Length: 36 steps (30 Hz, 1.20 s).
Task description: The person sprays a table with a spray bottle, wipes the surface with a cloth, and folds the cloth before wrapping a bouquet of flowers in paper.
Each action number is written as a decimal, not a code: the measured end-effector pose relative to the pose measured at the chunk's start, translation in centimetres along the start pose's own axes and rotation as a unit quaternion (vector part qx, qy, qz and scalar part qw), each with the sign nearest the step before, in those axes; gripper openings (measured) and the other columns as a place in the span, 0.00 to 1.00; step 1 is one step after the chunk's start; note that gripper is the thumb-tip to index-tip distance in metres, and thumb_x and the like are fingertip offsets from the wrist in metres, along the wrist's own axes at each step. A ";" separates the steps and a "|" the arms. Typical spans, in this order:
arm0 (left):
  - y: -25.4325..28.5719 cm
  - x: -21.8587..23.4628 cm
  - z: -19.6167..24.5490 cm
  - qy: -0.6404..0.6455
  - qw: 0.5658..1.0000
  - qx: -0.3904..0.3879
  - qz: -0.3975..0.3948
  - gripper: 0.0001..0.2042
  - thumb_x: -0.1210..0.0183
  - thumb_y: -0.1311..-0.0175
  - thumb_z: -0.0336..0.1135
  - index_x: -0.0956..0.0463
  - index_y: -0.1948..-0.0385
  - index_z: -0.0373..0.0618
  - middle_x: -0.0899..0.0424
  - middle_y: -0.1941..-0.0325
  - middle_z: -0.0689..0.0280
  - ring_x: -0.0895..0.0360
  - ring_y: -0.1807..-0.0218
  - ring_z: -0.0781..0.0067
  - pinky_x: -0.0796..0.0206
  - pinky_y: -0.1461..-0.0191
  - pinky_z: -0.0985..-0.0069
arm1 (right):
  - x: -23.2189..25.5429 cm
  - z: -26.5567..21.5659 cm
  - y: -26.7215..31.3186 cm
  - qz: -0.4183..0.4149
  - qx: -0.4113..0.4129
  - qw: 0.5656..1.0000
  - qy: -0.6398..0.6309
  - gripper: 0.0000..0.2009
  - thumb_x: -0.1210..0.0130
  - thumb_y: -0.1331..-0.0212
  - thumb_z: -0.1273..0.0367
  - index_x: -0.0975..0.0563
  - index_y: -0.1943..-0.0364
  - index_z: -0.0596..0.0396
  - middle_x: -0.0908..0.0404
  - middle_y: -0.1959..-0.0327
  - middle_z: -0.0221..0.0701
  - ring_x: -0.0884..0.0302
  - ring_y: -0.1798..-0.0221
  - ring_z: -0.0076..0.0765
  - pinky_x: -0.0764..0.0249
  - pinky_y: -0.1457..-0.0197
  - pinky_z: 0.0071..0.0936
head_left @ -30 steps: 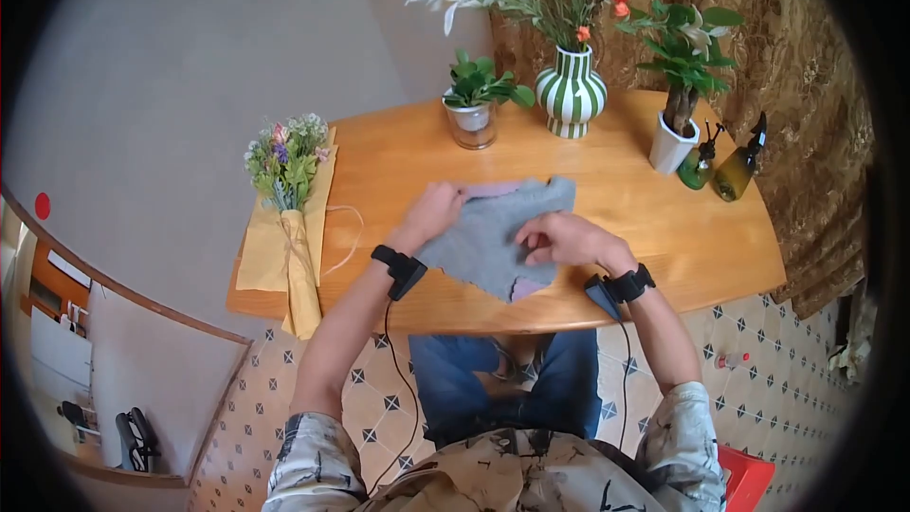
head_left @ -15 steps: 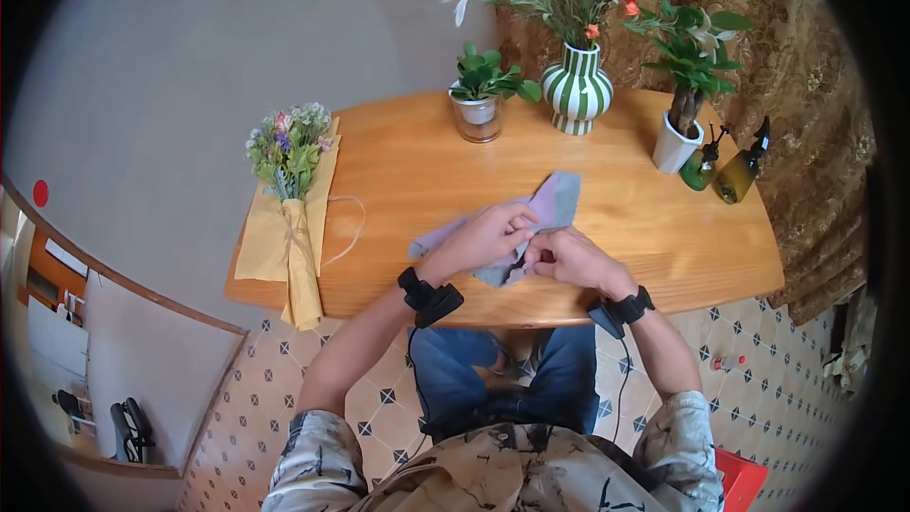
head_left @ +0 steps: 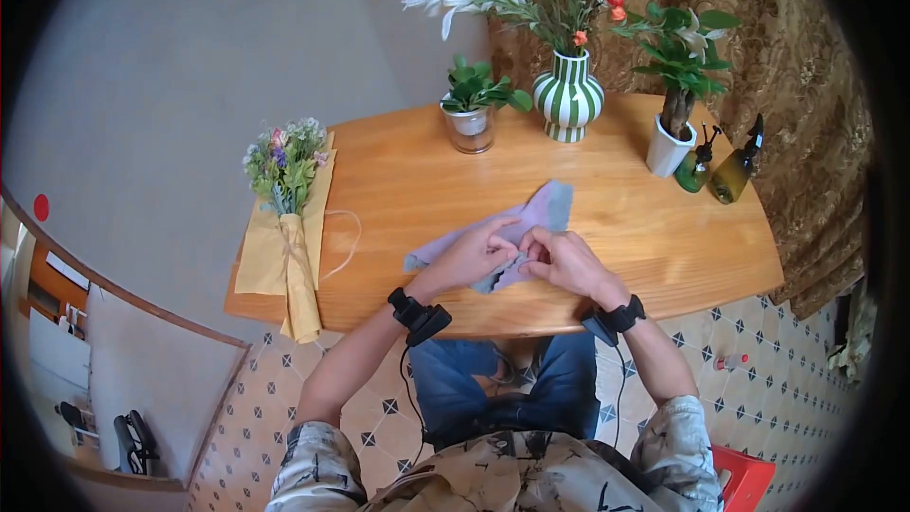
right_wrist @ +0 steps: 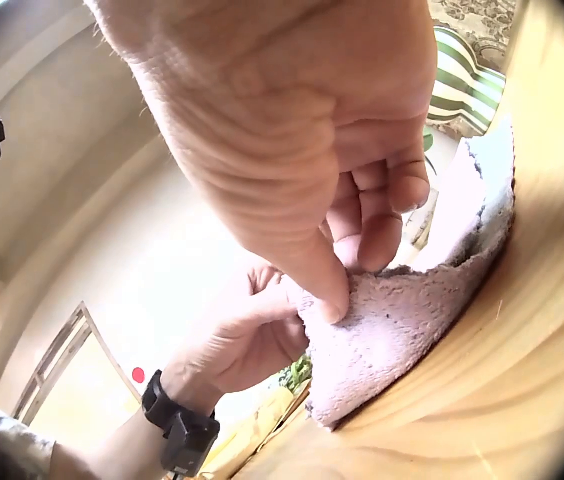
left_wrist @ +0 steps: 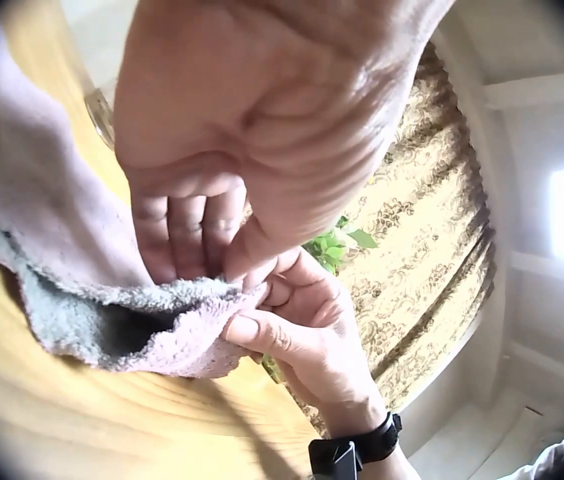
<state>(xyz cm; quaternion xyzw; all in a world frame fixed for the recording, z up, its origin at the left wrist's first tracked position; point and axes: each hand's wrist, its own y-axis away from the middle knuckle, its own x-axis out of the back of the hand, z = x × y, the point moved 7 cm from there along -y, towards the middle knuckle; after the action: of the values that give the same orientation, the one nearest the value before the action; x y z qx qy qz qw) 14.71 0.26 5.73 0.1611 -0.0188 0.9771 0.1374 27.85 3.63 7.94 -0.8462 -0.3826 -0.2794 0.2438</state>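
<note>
A two-sided cloth [head_left: 474, 236], grey on one face and pale purple on the other, lies folded over on the table near its front edge. My left hand [head_left: 477, 254] is at the fold and pinches the cloth's edge between thumb and fingers. Right beside it, my right hand [head_left: 569, 264] pinches the purple layer, thumb on the near side. In the left wrist view the cloth [left_wrist: 62, 200] bulges open between its layers, showing fuzzy grey inside. The right wrist view shows a purple corner [right_wrist: 382, 335] hanging below the right thumb, close over the wood.
A paper-wrapped bouquet [head_left: 296, 228] lies at the left of the wooden table [head_left: 379, 171]. Along the back stand a small potted plant [head_left: 469, 114], a striped vase [head_left: 569, 100] with flowers and a white-potted plant [head_left: 669, 147]. Two spray bottles [head_left: 732, 175] stand at the right.
The cloth lay mostly flat with its grey face up; now it is folded over, purple up. My left hand came right and nearer, meeting the right hand at its edge.
</note>
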 end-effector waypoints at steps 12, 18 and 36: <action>0.1 0.7 1.2 0.043 0.999 0.001 -0.007 0.31 0.40 0.37 0.33 0.44 0.34 0.40 0.18 0.53 0.60 0.25 0.57 0.85 0.31 0.54 0.84 | 1.2 0.1 -1.3 0.043 -0.022 0.999 0.004 0.11 0.37 0.49 0.67 0.23 0.65 0.56 0.21 0.76 0.37 0.22 0.72 0.44 0.30 0.68 0.35; 0.7 1.8 2.6 -0.217 0.965 -0.119 0.085 0.29 0.36 0.43 0.37 0.35 0.40 0.39 0.18 0.54 0.55 0.20 0.59 0.65 0.30 0.52 0.72 | 4.5 -2.4 -2.5 0.175 0.084 0.980 0.040 0.11 0.38 0.49 0.65 0.25 0.70 0.58 0.22 0.73 0.41 0.24 0.69 0.48 0.29 0.63 0.36; 1.2 10.0 6.2 -0.234 0.921 -0.191 0.247 0.10 0.47 0.33 0.33 0.22 0.57 0.38 0.19 0.71 0.63 0.22 0.70 0.80 0.30 0.68 0.82 | 13.3 -3.2 -6.1 0.271 0.125 0.926 -0.230 0.08 0.39 0.42 0.70 0.26 0.66 0.56 0.26 0.73 0.19 0.32 0.70 0.11 0.35 0.68 0.14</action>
<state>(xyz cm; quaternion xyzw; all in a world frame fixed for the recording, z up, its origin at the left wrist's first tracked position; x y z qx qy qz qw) 7.23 1.26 14.76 0.3462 -0.2758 0.8924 -0.0881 29.51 12.08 20.25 -0.9213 -0.2159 0.0499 0.3195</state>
